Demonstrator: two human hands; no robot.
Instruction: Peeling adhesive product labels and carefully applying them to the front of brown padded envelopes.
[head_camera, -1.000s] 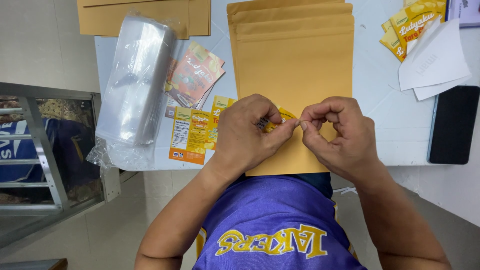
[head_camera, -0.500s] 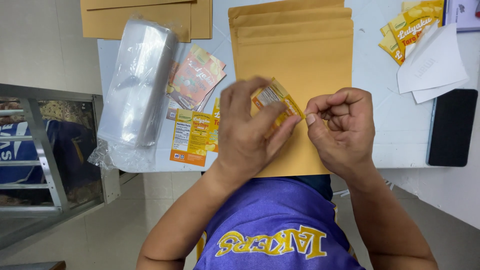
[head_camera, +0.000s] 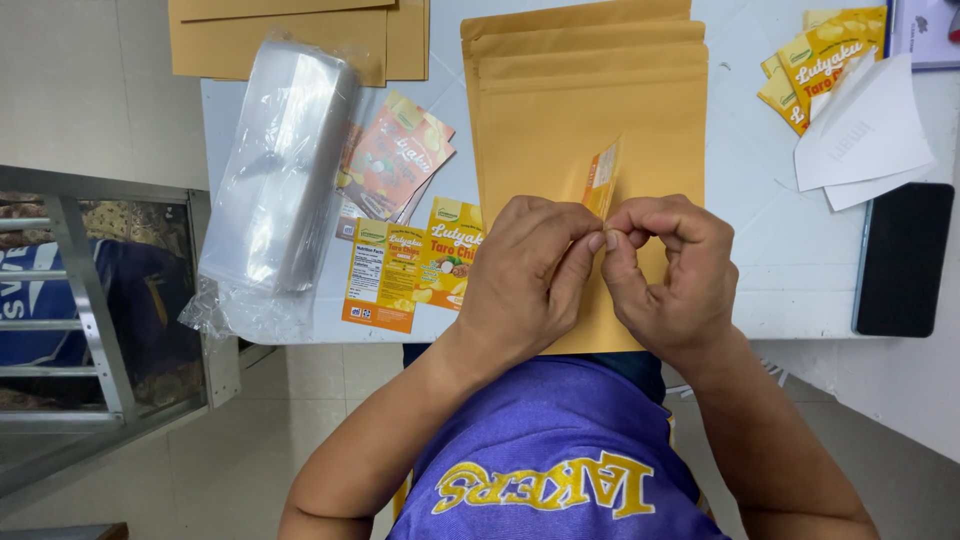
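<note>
Head view: sticker label pinched between both my hands.
My left hand (head_camera: 530, 275) and right hand (head_camera: 665, 270) meet fingertip to fingertip, clamped on a yellow-orange sticker label (head_camera: 601, 180) standing edge-on above the stack of brown pouches (head_camera: 590, 90) on the table (head_camera: 760, 260).

This looks like a small packing station, perhaps a home-run snack business rather than a factory. A pale counter (head_camera: 780, 260) carries a stack of kraft paper stand-up pouches (head_camera: 585, 90), with more flat kraft sheets (head_camera: 290, 35) at its far edge. Printed yellow and orange product labels (head_camera: 410, 265) lie loose beside a bundle of clear plastic bags (head_camera: 280, 170), and further labels (head_camera: 815, 60) sit near white backing papers (head_camera: 865, 130). A dark phone (head_camera: 905, 255) lies on the counter's right end. The floor below is plain beige tile (head_camera: 250, 440), and a grey metal frame (head_camera: 90, 300) stands beside the counter.
</note>
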